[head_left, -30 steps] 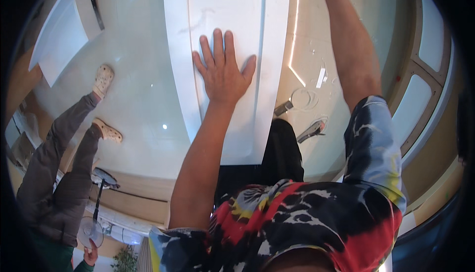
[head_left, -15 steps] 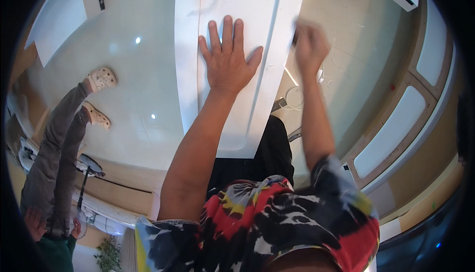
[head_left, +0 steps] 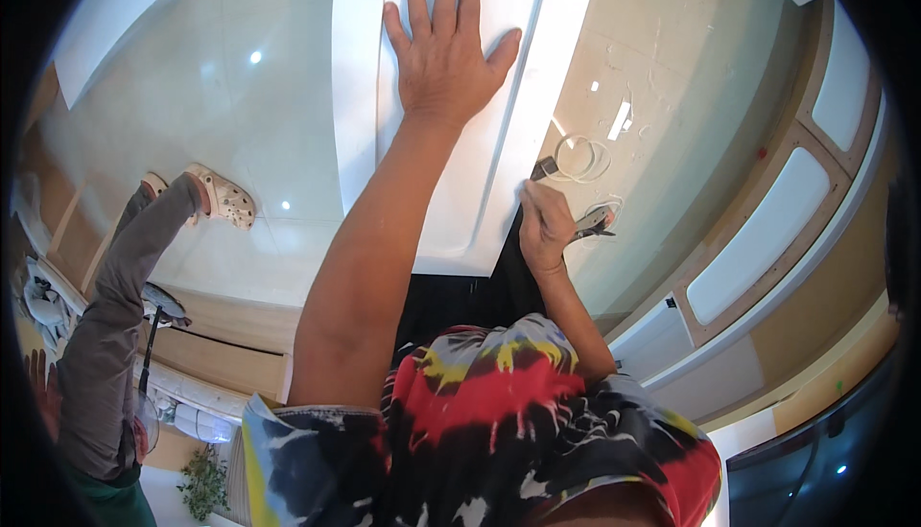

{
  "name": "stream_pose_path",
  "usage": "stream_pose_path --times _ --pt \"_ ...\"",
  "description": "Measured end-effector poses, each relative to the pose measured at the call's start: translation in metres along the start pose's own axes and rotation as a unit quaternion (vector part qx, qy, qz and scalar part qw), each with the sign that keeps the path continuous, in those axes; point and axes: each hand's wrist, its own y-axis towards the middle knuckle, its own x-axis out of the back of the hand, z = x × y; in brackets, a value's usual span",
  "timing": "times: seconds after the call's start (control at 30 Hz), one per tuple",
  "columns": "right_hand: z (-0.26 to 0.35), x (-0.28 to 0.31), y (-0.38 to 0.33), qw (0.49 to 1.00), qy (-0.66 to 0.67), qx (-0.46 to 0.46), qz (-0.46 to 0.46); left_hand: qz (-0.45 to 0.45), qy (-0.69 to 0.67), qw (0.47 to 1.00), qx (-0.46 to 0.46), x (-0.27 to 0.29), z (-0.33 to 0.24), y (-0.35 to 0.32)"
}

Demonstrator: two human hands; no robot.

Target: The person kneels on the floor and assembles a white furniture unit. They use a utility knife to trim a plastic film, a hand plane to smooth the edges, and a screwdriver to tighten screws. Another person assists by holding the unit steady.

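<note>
A long white panel [head_left: 451, 210] with a recessed center stretches away in front of me. My left hand [head_left: 446, 71] lies flat on it, fingers spread and pointing to the far end. At the panel's right edge, closer to my body, my right hand [head_left: 545, 225] is closed, its fingertips against the edge. Whatever those fingers may hold is hidden. Beside that hand, on the floor, lies a tool with dark and metal parts [head_left: 593, 223]. A dark block-shaped object [head_left: 544, 168] pokes out next to the panel edge.
A loop of thin white strip [head_left: 583, 158] and small white scraps [head_left: 622, 120] lie on the shiny floor at right. Framed white panels [head_left: 758, 244] stand along the right side. A person in grey trousers [head_left: 144, 268] and light clogs stands at left, near a white board [head_left: 106, 23].
My right hand has come down along the panel's right edge toward my body. The left hand remains flat on the panel. The person at left has shifted their feet.
</note>
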Motion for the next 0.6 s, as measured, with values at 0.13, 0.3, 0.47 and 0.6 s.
stream_pose_path --times 0.13,0.3,0.47,0.6 --pt "-0.015 -0.016 0.109 0.990 -0.125 0.009 -0.059 -0.024 0.054 0.998 -0.016 0.006 0.003 0.005" --pt "-0.010 0.013 0.251 0.976 0.019 0.195 -0.098 -0.108 0.028 0.991 -0.072 -0.007 -0.011 0.008" --pt "-0.042 -0.011 0.038 0.986 -0.053 0.130 -0.085 -0.074 0.036 0.996 -0.044 -0.005 0.000 -0.002" --pt "-0.045 -0.013 -0.177 0.988 0.035 0.152 -0.018 -0.068 0.026 0.995 -0.074 -0.011 0.028 0.000"
